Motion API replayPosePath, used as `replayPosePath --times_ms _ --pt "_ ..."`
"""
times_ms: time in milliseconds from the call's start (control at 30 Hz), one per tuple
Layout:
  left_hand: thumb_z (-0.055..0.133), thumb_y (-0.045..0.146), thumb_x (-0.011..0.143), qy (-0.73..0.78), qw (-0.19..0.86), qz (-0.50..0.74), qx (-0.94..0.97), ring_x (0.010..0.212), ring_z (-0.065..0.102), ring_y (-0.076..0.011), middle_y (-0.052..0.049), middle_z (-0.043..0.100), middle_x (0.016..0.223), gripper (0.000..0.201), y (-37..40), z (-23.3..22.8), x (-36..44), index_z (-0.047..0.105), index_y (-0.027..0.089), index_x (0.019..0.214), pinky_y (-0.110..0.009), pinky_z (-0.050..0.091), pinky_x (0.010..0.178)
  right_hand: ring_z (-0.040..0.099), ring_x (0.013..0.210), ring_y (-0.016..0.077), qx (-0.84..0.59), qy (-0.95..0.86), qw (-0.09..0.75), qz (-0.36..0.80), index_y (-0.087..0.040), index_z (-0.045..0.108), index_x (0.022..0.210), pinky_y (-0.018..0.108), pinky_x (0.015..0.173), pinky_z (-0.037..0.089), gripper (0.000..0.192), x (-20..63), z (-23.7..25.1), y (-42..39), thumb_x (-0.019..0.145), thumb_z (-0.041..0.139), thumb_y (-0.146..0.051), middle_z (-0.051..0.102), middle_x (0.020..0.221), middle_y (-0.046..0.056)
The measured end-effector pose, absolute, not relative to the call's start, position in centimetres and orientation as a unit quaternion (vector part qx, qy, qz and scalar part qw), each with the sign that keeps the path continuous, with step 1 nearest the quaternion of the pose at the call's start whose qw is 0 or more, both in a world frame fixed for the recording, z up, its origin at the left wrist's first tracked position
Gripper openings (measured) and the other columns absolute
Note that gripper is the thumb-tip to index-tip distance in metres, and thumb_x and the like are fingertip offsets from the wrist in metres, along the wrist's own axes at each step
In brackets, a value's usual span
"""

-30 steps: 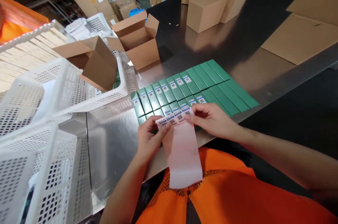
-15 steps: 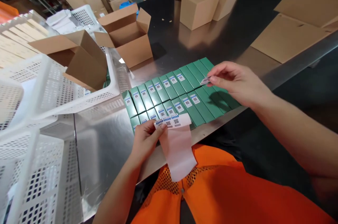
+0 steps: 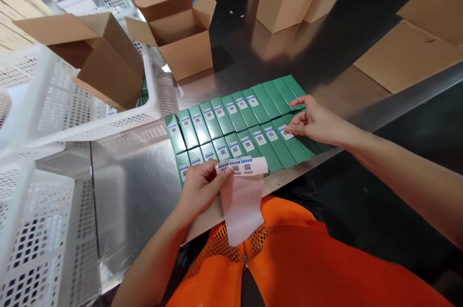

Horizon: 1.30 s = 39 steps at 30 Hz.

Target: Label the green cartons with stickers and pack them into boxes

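Observation:
Two rows of narrow green boxes (image 3: 217,126) lie side by side on the metal table, many bearing a small white-and-blue QR sticker. My left hand (image 3: 202,186) pinches a strip of QR stickers (image 3: 247,168), its pale backing paper (image 3: 241,205) hanging over the table's front edge. Over the right part of the near row is my right hand (image 3: 313,121). Its thumb and a finger are at the right edge of a single QR sticker (image 3: 285,132), which lies against a green box; the index finger is stretched out above. The right end of the near row is partly hidden by this hand.
White perforated baskets (image 3: 47,230) stand at the left, one holding a tilted open carton (image 3: 115,61). Another open carton (image 3: 188,48) sits behind the green boxes. Closed cartons (image 3: 285,0) are at the back, with flat cardboard (image 3: 408,56) on the right.
My right hand has come down with the sticker, which now lies against a near-row box. My left hand keeps its hold on the strip. The view has shifted slightly.

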<state>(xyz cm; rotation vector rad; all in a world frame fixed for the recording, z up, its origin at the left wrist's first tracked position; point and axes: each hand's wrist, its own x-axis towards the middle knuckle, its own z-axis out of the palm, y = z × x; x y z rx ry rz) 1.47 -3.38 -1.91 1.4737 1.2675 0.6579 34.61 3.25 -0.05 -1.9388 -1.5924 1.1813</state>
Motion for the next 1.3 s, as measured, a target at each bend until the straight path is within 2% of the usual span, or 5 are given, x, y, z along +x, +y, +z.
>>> replayPosePath --times_ms 233,433,633,833,1300 --pt "0.062 0.052 0.088 0.528 0.517 0.273 0.616 0.057 0.041 -0.0119 0.001 0.046 0.058 0.043 -3.5 -1.8 1.5 0.056 0.017 0.063 -0.025 0.029 0.053 0.057 0.069 0.0239 -0.73 -0.659 0.068 0.169 -0.023 0.056 0.106 0.037 0.063 0.039 0.06 33.4 2.3 3.7 0.062 0.089 -0.048 0.062 0.076 0.003" --pt "0.063 0.053 0.087 0.518 0.544 0.283 0.597 0.057 0.042 -0.012 0.0 0.052 0.06 0.042 -3.4 -1.9 1.6 0.063 0.017 0.067 -0.025 0.032 0.054 0.064 0.085 0.0217 -0.513 -0.72 0.207 0.419 -0.024 0.071 0.097 0.034 0.072 0.049 0.035 27.7 2.2 -0.2 0.081 0.074 -0.055 0.067 0.092 0.005" --pt "0.069 0.054 0.083 0.511 0.573 0.305 0.563 0.057 0.047 -0.0128 -0.001 0.057 0.06 0.041 -3.3 -1.9 1.7 0.065 0.017 0.066 -0.025 0.037 0.053 0.065 0.092 0.0208 -0.454 -0.762 0.309 0.344 -0.026 0.068 0.091 0.037 0.085 0.05 0.012 26.1 3.8 -0.5 0.094 0.066 -0.038 0.069 0.095 0.003" --pt "0.071 0.057 0.08 0.512 0.587 0.31 0.545 0.058 0.047 -0.0135 0.0 0.055 0.059 0.042 -3.3 -1.7 1.9 0.065 0.018 0.066 -0.025 0.037 0.053 0.065 0.094 0.0218 -0.474 -0.77 0.235 0.356 -0.025 0.071 0.097 0.034 0.079 0.05 0.022 25.9 3.6 -0.1 0.087 0.074 -0.044 0.071 0.102 0.005" --pt "0.069 0.062 0.08 0.513 0.585 0.305 0.548 0.058 0.049 -0.0151 0.0 0.053 0.056 0.047 -3.2 -2.0 1.9 0.061 0.019 0.063 -0.025 0.036 0.052 0.056 0.063 0.0136 -0.596 -0.573 0.359 0.434 -0.026 0.052 0.087 0.029 0.065 0.052 0.029 31.5 4.5 11.0 0.08 0.08 -0.029 0.056 0.067 -0.005"
